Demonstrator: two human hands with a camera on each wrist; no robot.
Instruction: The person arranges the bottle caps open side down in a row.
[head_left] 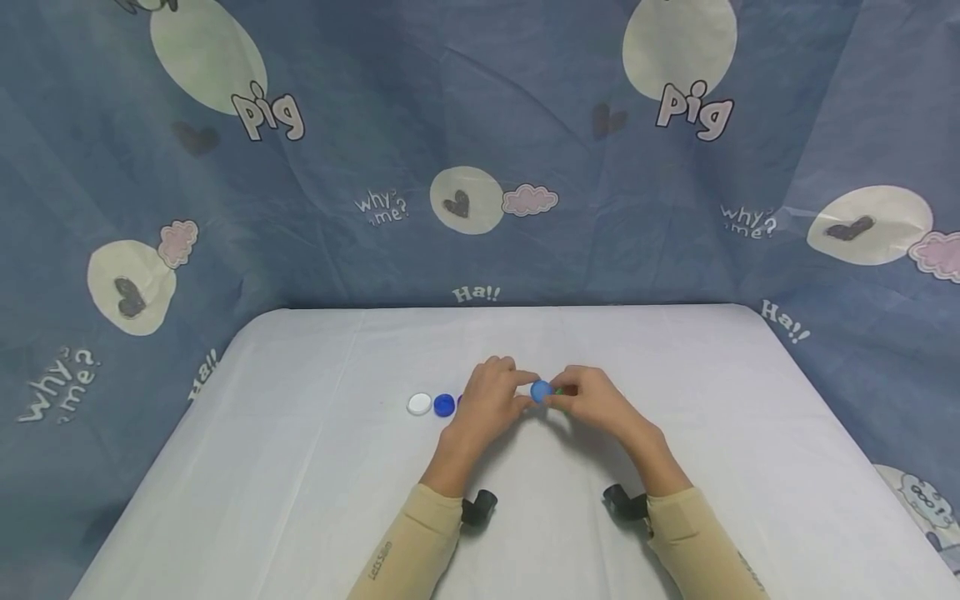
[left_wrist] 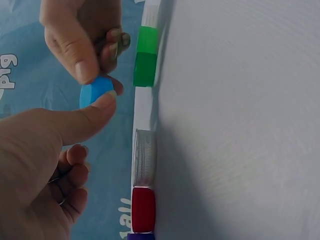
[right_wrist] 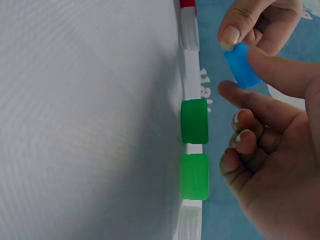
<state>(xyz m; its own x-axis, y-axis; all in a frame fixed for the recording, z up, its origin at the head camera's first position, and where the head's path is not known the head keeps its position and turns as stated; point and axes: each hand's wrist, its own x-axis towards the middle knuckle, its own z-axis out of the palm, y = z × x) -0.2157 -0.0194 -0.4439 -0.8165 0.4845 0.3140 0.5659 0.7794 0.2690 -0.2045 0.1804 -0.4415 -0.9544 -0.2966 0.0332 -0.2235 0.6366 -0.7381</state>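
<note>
A light blue bottle cap (head_left: 541, 391) is held up over the white table between both hands. My left hand (head_left: 489, 402) pinches it from the left with thumb and index finger. From the other side my right hand (head_left: 596, 402) pinches the same cap, its thumb (right_wrist: 280, 72) lying along the cap's edge in the right wrist view. The other fingers of both hands are curled in. Behind the hands, a dark green cap (right_wrist: 194, 121) and a light green cap (right_wrist: 194, 177) stand in a row on the table.
Left of the left hand lie a white cap (head_left: 419, 404) and a dark blue cap (head_left: 444, 406). A red cap (left_wrist: 143, 210) and a clear cap (left_wrist: 144, 158) continue the row, with a gap before the green ones. A patterned blue cloth (head_left: 390, 258) hangs behind the table.
</note>
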